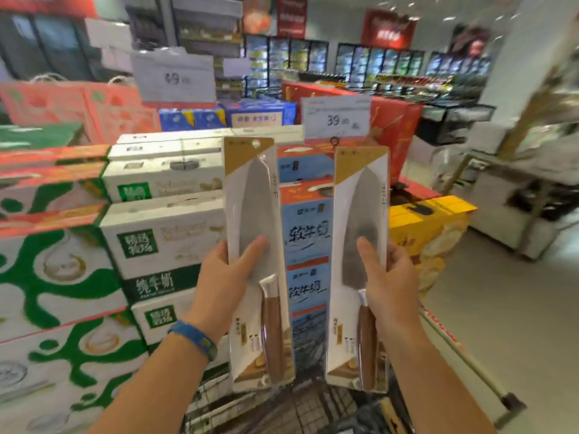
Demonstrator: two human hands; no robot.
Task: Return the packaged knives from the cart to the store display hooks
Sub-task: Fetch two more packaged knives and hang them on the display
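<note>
Supermarket aisle, blurred. Left hand grips a white-and-gold carded wooden-handled knife package upright, thumb across the blade; right hand grips a matching second package alongside, apart. Both above the wire cart. Green-and-white cartons stacked left, blue cartons behind

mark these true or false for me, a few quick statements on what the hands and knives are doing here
1. The left hand holds the left knife pack and the right hand holds the right knife pack. True.
2. Both knives point blade down. False: the blades point up, with the wooden handles at the bottom.
3. A blue band sits on the left wrist. True.
4. Both packs hang on display hooks. False: the hands hold them above the cart.
5. The price sign behind the right knife pack reads 39. True.
</note>
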